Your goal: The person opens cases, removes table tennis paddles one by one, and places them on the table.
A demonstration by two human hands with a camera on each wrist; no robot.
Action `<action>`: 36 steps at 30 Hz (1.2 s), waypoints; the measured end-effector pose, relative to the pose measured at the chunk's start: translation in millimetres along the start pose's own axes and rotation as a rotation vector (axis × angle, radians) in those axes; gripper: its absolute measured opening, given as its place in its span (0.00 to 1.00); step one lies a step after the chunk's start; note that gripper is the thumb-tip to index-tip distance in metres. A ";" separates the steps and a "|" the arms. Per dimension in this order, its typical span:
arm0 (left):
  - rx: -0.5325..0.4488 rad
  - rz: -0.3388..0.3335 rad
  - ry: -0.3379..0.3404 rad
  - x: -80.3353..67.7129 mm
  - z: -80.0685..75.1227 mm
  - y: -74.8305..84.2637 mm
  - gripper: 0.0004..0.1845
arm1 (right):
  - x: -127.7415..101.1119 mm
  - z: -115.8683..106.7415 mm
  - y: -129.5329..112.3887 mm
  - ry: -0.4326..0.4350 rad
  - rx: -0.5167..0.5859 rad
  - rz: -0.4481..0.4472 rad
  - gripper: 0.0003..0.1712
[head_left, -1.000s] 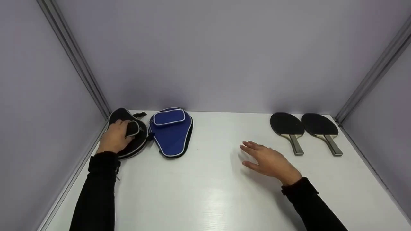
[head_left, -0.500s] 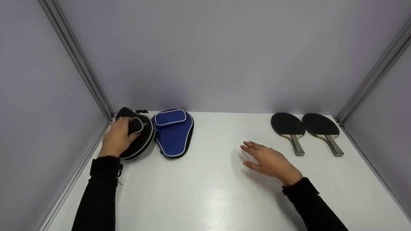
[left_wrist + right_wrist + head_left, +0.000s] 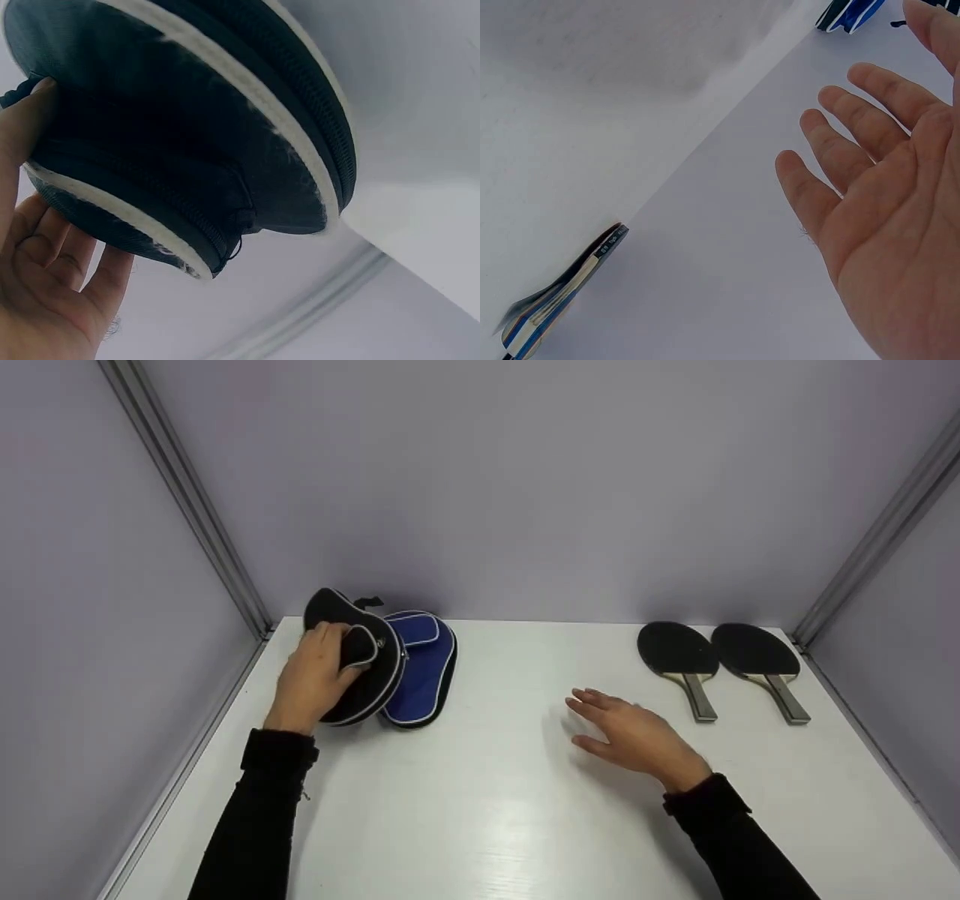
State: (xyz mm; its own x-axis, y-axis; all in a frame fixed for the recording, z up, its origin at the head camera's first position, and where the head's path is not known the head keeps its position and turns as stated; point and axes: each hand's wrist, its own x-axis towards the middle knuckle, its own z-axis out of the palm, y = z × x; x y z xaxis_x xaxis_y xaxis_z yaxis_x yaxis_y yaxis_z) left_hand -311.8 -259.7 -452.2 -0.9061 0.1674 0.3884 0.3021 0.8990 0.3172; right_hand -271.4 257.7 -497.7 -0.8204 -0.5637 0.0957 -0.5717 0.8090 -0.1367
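- Your left hand grips the black zipped fabric paddle case, tilting it off the surface over the blue case.
- Your right hand hovers, fingers spread, holding nothing.

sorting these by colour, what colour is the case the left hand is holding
Black case with white piping, gripped by the left hand; the left wrist view shows it best.

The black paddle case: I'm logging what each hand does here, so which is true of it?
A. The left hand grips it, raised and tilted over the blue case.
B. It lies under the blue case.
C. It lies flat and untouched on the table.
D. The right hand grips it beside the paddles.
A: the left hand grips the black paddle case, tilted up over the blue case, while the right hand is open above the table.
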 end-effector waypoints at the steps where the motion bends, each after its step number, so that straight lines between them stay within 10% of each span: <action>1: 0.002 0.009 0.000 0.3 0.8 5.7 0.37 | 0.1 0.0 0.1 0.003 -0.001 -0.003 0.38; 36: 0.153 0.432 0.007 -17.9 58.9 148.1 0.33 | 4.9 14.5 13.0 0.124 -0.006 -0.074 0.35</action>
State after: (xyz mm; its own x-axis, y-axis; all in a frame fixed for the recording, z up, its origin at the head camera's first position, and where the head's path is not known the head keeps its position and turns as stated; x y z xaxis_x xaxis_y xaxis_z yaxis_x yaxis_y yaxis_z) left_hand -268.2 -105.8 -463.2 -0.7043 0.5383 0.4629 0.6046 0.7965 -0.0064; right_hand -282.9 263.0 -513.3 -0.7694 -0.5972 0.2266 -0.6304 0.7672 -0.1185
